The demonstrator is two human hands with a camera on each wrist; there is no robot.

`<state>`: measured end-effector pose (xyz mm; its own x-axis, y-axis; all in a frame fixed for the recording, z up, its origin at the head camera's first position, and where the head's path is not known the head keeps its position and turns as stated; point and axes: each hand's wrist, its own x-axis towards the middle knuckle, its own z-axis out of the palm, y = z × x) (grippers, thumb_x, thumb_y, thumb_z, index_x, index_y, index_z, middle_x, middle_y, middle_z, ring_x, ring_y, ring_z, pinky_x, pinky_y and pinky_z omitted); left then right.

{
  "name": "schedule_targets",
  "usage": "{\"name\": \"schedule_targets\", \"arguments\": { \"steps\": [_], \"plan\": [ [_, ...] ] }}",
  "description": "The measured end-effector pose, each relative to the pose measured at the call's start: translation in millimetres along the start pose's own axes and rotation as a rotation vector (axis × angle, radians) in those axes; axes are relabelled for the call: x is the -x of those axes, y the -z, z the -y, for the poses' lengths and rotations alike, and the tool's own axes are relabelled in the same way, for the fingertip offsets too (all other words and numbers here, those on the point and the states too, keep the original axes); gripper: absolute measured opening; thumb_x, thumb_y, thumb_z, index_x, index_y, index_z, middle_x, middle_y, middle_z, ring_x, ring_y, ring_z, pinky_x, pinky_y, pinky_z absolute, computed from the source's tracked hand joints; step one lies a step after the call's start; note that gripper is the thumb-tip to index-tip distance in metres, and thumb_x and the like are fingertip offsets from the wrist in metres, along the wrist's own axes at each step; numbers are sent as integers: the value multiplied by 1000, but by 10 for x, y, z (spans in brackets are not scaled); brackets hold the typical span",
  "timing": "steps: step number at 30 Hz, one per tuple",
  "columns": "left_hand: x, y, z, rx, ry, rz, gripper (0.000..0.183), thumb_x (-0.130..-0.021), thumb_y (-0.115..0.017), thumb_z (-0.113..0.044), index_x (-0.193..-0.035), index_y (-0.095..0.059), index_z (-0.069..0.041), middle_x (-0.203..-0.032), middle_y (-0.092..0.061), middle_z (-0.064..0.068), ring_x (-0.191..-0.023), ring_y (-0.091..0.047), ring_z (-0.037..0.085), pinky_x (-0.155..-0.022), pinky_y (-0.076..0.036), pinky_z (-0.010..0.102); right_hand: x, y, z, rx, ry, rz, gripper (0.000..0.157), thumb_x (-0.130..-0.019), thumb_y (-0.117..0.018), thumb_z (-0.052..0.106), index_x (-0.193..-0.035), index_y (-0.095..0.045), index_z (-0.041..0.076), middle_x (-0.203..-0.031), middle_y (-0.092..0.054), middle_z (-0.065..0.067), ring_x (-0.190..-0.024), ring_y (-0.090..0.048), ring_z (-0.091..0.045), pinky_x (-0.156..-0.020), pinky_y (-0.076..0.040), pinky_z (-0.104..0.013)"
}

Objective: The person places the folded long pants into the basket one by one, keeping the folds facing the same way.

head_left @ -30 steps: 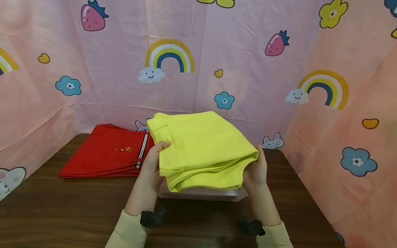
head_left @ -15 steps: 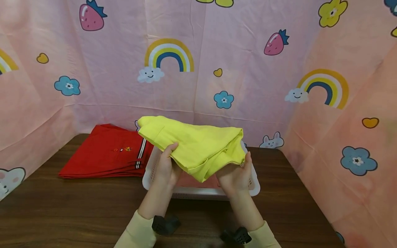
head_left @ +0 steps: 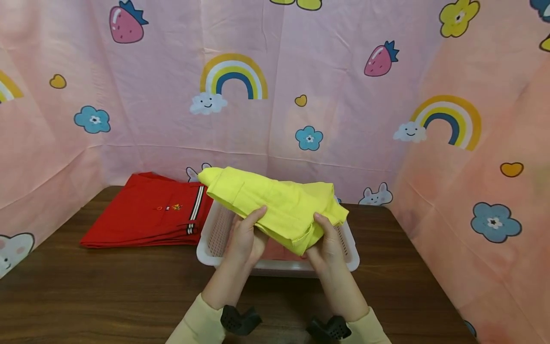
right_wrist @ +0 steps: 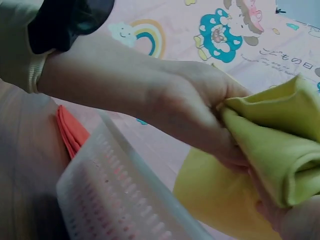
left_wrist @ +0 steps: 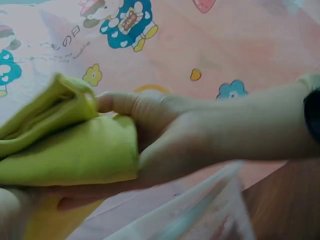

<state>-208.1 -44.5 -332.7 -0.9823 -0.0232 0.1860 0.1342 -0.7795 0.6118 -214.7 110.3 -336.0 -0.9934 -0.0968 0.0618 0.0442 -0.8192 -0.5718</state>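
Note:
Both hands hold up a folded yellow garment (head_left: pixel 275 200) over a white plastic basket (head_left: pixel 207 257). My left hand (head_left: pixel 246 241) grips its near edge at the middle, thumb on top and fingers underneath. On the right, my right hand (head_left: pixel 328 246) pinches the near corner, its thumb also above the cloth. The left wrist view shows the fabric (left_wrist: pixel 75 155) doubled into thick layers between thumb and fingers. From the right wrist, a rolled fold (right_wrist: pixel 280 150) sticks out beyond the hand, and a looser yellow part (right_wrist: pixel 215 190) hangs below.
A folded red garment (head_left: pixel 137 215) with black and white striped trim lies on the dark wooden table (head_left: pixel 107 296), left of the basket. Reddish cloth (head_left: pixel 278 251) shows inside the basket. A pink patterned curtain (head_left: pixel 343 119) encloses the back and sides.
The yellow garment has gone from a wide, flat shape to a narrower, tilted bundle. Both hands have come closer together, and more of the basket shows beneath.

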Motion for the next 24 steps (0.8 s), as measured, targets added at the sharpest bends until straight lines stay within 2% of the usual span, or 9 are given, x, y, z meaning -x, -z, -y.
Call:
{"name": "schedule_targets", "arguments": {
  "steps": [3,6,8,10,13,15,18,20,24],
  "plan": [
    [-12,54,-64,-75,11,49,28,-91,-49,2,-113,-48,-14,-107,-56,1,-100,-59,16,-91,-46,35,-21,9,50,54,16,21,30,-91,-39,2,-119,-37,12,-114,-44,0,-103,-49,-14,-94,-42,-31],
    [-40,117,-145,-93,-4,167,27,-89,-37,-2,-110,-47,-15,-104,-56,-2,-96,-57,13,-88,-45,33,-31,22,126,70,60,55,30,-87,-33,-5,-113,-39,10,-107,-46,-1,-96,-51,-14,-87,-45,-29],
    [-56,157,-199,-28,-20,272,30,-89,-27,-8,-110,-48,-16,-105,-55,-2,-98,-55,13,-87,-43,36,-23,33,190,85,91,60,29,-86,-32,-6,-109,-42,8,-102,-49,-1,-91,-53,-14,-82,-48,-28],
    [-75,194,-245,130,-3,375,33,-88,-26,-11,-108,-52,-15,-105,-56,-1,-100,-53,15,-86,-42,40,-11,47,258,101,116,64,27,-86,-31,-8,-105,-44,7,-98,-51,-2,-87,-55,-14,-78,-50,-27],
    [-95,236,-298,359,96,498,30,-95,-35,-20,-105,-62,-13,-106,-61,0,-103,-55,17,-88,-43,44,20,77,356,135,144,86,24,-86,-33,-8,-101,-46,5,-94,-54,-2,-83,-57,-13,-73,-52,-27],
    [-105,254,-320,415,173,559,30,-98,-42,-29,-104,-66,-12,-107,-64,1,-103,-58,17,-90,-44,42,37,102,410,138,159,139,24,-85,-33,-9,-98,-49,4,-91,-55,-3,-80,-58,-13,-70,-53,-27],
    [-107,260,-331,339,253,627,29,-99,-49,-34,-104,-68,-12,-103,-67,-1,-98,-61,13,-87,-48,34,59,140,462,112,160,260,26,-84,-32,-11,-94,-52,3,-87,-58,-4,-76,-60,-14,-65,-54,-27],
    [-95,266,-319,291,287,655,24,-99,-52,-29,-101,-69,-12,-98,-68,-2,-93,-63,10,-84,-50,30,65,160,475,86,150,328,28,-84,-30,-12,-92,-54,2,-85,-59,-5,-74,-61,-15,-63,-54,-27],
    [-46,294,-279,341,353,664,24,-100,-50,-16,-92,-71,-8,-87,-69,0,-82,-65,9,-78,-51,26,71,189,482,100,123,356,28,-84,-31,-12,-93,-54,2,-86,-59,-5,-74,-62,-15,-63,-55,-27]
  ]
}}
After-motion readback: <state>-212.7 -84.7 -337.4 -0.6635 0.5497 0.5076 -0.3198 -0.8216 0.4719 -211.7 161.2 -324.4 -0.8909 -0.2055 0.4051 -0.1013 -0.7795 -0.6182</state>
